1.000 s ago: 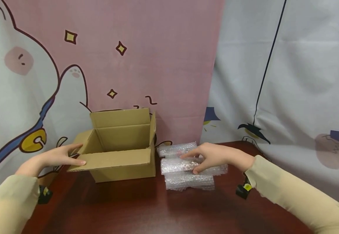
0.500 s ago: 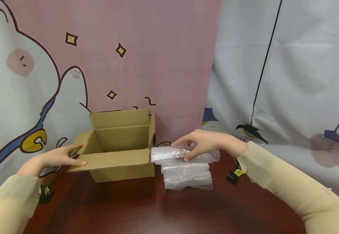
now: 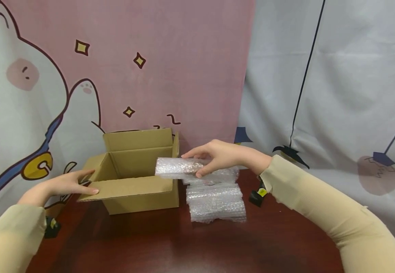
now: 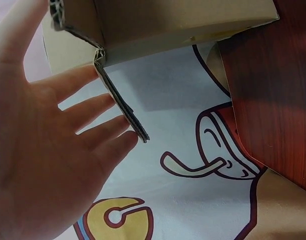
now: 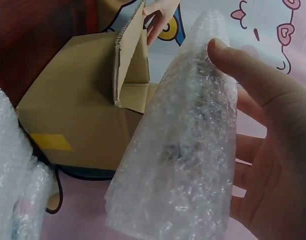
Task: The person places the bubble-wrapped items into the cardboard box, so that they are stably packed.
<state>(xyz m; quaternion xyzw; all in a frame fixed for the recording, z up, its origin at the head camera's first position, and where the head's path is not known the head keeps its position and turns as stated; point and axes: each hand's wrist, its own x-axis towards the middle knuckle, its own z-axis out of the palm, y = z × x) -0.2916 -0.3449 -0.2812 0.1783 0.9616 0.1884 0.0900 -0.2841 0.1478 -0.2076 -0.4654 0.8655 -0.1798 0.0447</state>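
My right hand [image 3: 222, 154] grips a bubble-wrapped package [image 3: 174, 167], thumb on the near side and fingers on the far side. The package hangs above the table beside the right wall of an open cardboard box [image 3: 142, 203]. In the right wrist view, something dark shows faintly through the clear wrap [image 5: 182, 145]; its kind cannot be told. At the box's left, my left hand [image 3: 61, 186] touches the flaps. Its thumb lies on the front flap [image 3: 129, 187], and its fairly straight fingers rest against the side flap [image 4: 120, 102]. The bottom of the box is hidden.
Several more bubble-wrapped packages [image 3: 216, 203] lie on the dark red table [image 3: 170, 246], right of the box. A printed cloth [image 3: 190, 68] hangs close behind. The box's back flap [image 3: 138, 139] stands up, and the front flap sticks out toward me.
My right hand has lifted one wrapped package off the others and carried it left, up to the box's right side. My left hand stays on the flaps.
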